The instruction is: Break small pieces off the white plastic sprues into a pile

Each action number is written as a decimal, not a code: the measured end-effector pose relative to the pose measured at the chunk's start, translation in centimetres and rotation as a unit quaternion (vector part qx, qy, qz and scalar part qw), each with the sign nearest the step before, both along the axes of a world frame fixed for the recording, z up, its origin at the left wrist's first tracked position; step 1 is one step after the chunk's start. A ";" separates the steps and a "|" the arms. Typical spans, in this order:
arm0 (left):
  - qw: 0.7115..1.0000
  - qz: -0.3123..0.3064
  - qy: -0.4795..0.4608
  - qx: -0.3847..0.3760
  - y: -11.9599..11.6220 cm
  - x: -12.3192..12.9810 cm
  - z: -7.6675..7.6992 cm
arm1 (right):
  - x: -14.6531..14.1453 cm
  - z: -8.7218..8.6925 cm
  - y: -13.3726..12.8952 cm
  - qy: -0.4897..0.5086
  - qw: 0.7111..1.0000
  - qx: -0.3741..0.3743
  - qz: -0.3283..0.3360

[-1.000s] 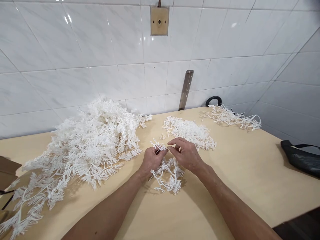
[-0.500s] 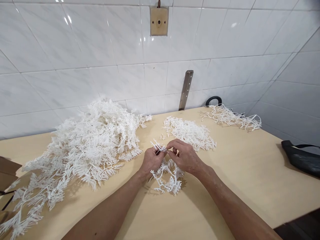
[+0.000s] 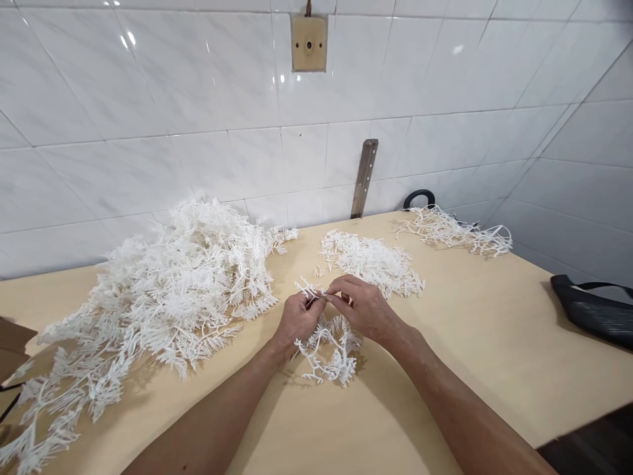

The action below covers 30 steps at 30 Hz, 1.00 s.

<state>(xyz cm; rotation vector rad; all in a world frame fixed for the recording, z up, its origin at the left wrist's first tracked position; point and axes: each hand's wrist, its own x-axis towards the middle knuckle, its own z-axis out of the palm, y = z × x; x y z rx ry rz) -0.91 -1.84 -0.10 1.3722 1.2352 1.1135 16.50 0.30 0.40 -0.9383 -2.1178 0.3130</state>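
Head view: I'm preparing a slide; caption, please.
Left hand holds a branched white sprig, right hand pinching its end, beside a large white heap.

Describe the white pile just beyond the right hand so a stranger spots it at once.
On the tan table, look just beyond the right hand, toward the tiled wall. There lies a low white pile, flatter than the bushy heap to its left and denser than the long, loose strands to its right.

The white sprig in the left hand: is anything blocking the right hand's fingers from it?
Nothing visible is: the right hand has its fingers right at the white sprig, beside the left hand. The pile of short white pieces lies beyond both, not between.
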 end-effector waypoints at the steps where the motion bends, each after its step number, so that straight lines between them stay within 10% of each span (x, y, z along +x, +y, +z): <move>1: 1.000 -0.001 0.000 0.000 0.0 0.0 0.0 | 0.0 0.0 0.0 -0.001 1.000 0.001 -0.004; 30: 0.996 0.037 0.070 0.034 -0.5 0.4 0.9 | -2.7 -0.8 -0.4 -0.019 0.990 -0.045 -0.129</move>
